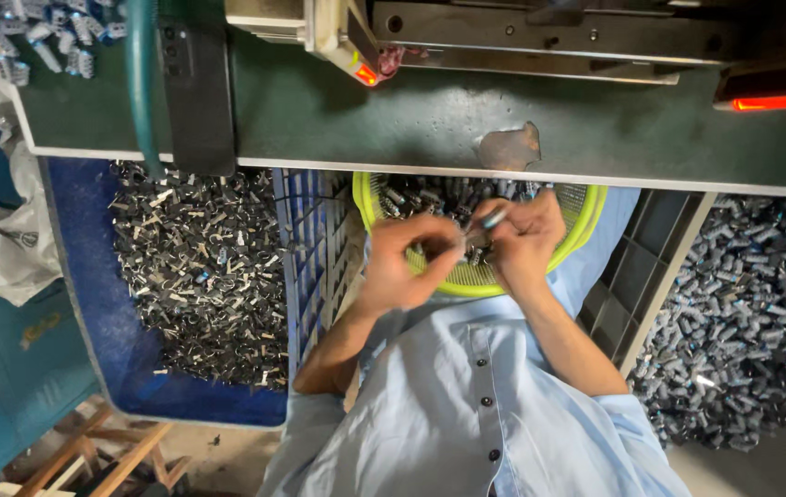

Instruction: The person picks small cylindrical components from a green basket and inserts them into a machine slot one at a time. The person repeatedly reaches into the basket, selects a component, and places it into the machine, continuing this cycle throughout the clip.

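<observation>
A: Start at the basket [586,225]. What's over it?

B: Both hands. The left hand [404,258] and right hand [524,241] meet above its near rim, fingers pinched together on a small metal part [485,224]; which hand bears it I cannot tell.

A: The step?

B: Looks like fitting or sorting one piece. The next move calls for a steady pinch.

A: Beyond?

B: Left of the basket a blue crate [75,276] of clips; right, a pile [743,313]; past it, the bench [430,120].

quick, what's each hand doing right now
Left hand: closed, fingers pinched on a small metal part over the yellow basket.
Right hand: closed, gripping the same part.
</observation>
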Action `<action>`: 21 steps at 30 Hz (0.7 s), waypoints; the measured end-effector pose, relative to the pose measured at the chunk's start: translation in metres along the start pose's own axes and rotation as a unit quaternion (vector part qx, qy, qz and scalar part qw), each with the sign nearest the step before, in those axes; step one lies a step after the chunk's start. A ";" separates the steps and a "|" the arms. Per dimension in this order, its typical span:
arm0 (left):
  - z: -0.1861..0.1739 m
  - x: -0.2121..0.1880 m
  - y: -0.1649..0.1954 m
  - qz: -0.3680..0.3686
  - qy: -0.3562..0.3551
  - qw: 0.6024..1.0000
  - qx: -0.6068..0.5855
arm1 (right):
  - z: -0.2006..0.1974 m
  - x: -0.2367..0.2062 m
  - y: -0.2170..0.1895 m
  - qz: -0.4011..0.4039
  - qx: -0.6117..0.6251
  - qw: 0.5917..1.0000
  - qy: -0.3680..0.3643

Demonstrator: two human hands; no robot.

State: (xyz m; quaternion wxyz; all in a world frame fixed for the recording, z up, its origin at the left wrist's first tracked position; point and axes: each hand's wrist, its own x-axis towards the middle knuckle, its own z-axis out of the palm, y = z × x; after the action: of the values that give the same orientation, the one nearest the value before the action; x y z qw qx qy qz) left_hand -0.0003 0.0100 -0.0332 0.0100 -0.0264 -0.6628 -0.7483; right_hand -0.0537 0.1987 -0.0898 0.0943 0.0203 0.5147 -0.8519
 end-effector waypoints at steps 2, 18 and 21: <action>-0.023 -0.010 -0.011 -0.001 -0.053 0.980 -0.193 | -0.003 0.003 -0.001 0.069 0.138 0.988 0.021; 0.026 0.020 -0.059 -0.099 -0.054 0.852 0.511 | 0.026 0.178 -0.095 -0.420 -0.541 0.727 -0.055; 0.025 0.020 -0.081 -0.050 -0.038 0.838 0.541 | 0.022 0.173 -0.096 -0.392 -0.606 0.687 -0.084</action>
State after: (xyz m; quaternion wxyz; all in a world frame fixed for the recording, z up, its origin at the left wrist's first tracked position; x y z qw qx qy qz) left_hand -0.0239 0.0452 -0.1097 -0.0398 -0.0114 -0.9625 -0.2682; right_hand -0.2395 0.1986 -0.0179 -0.2136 -0.3165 0.8699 -0.3122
